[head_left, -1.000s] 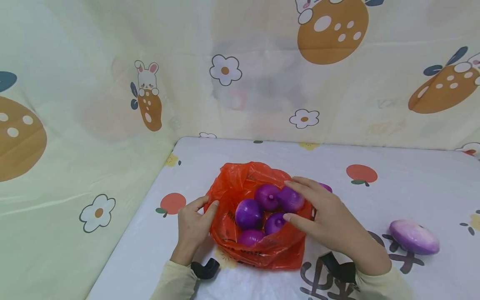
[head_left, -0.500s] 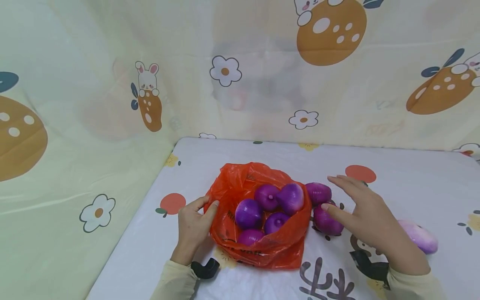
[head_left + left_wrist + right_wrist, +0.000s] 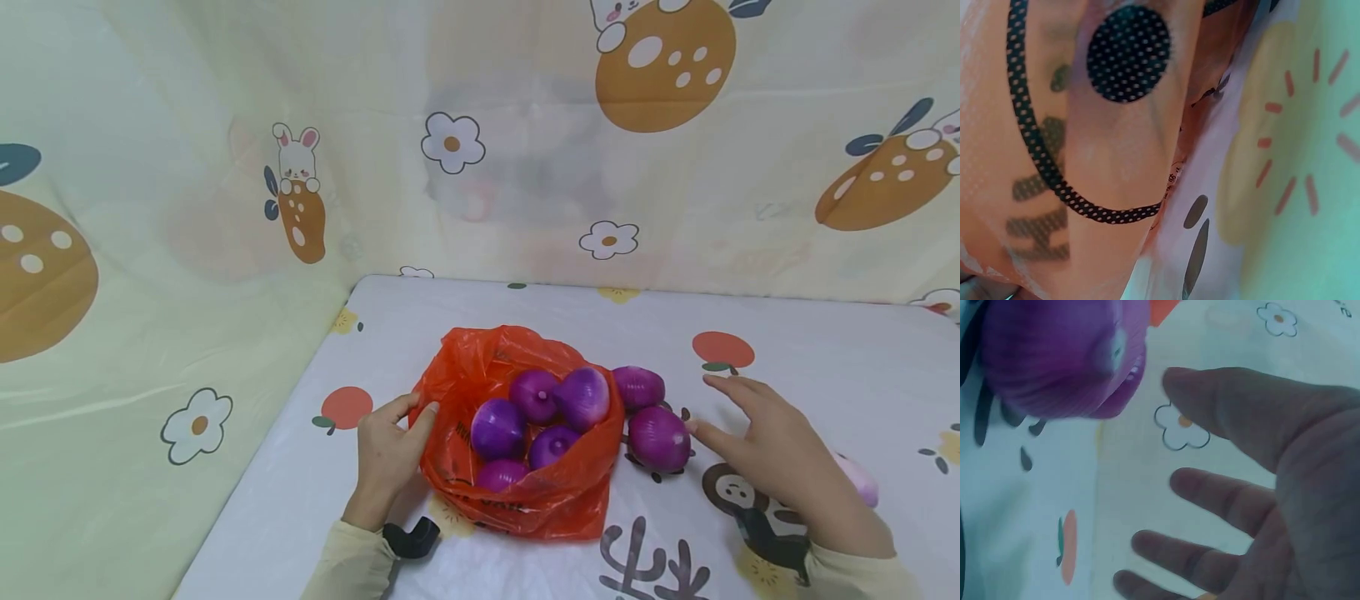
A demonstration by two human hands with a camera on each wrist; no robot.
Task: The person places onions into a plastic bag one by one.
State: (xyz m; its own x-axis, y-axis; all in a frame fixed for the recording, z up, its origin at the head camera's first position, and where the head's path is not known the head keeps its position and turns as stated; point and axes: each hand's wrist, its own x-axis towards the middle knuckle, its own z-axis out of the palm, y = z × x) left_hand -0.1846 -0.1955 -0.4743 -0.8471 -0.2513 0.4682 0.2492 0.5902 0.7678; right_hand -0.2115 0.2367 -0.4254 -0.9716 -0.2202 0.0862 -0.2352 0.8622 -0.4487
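Note:
A red plastic bag stands open on the table with several purple onions inside. At its left rim my left hand pinches the plastic between thumb and fingers. In the left wrist view the printed side of the bag fills much of the frame. Two loose onions lie against the bag's right side, a far one and a nearer one. My right hand is just right of the nearer onion, fingers spread and holding nothing. The right wrist view shows that onion beyond the thumb.
A paler pink-and-white onion lies farther right, partly hidden behind my right hand. The white table cover has printed fruit and flowers. Patterned curtains hang behind the table and on its left.
My right hand has moved off the bag's right side toward the right, past the two loose onions, which now show fully. My left hand and the bag stay in place.

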